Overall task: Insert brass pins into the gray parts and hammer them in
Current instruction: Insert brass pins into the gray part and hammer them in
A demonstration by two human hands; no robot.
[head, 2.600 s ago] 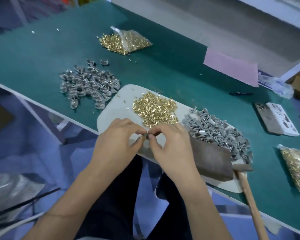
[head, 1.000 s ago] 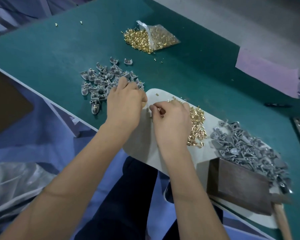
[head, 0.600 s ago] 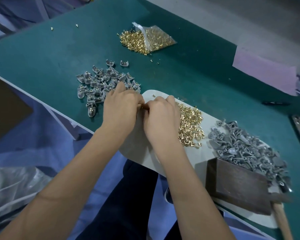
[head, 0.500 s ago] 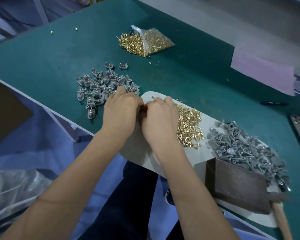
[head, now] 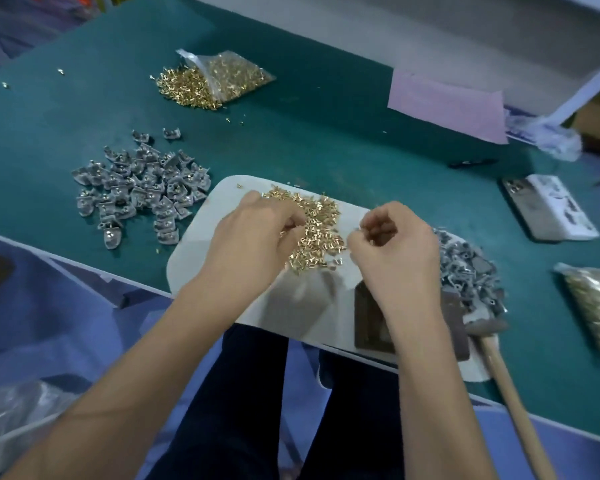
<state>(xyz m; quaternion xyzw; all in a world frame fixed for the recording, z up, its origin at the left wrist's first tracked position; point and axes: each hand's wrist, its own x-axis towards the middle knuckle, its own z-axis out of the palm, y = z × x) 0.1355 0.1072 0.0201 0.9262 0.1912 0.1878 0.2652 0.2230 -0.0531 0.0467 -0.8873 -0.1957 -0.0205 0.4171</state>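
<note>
Reaching into brass pins (head: 312, 233) between 2 hands, left hand (head: 253, 237) pinches 1, seemingly; right hand (head: 395, 251) curls, contents unclear.

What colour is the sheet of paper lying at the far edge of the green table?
Pale pink-lilac, plain: the sheet of paper shows in the head view.

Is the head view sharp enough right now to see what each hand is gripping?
Head view: no. The right hand is smeared by motion blur, its curled fingers hiding any grip; the left hand blurs at the fingertips over the brass pin pile. The left gray parts pile is sharp; the frame edges bow.
</note>
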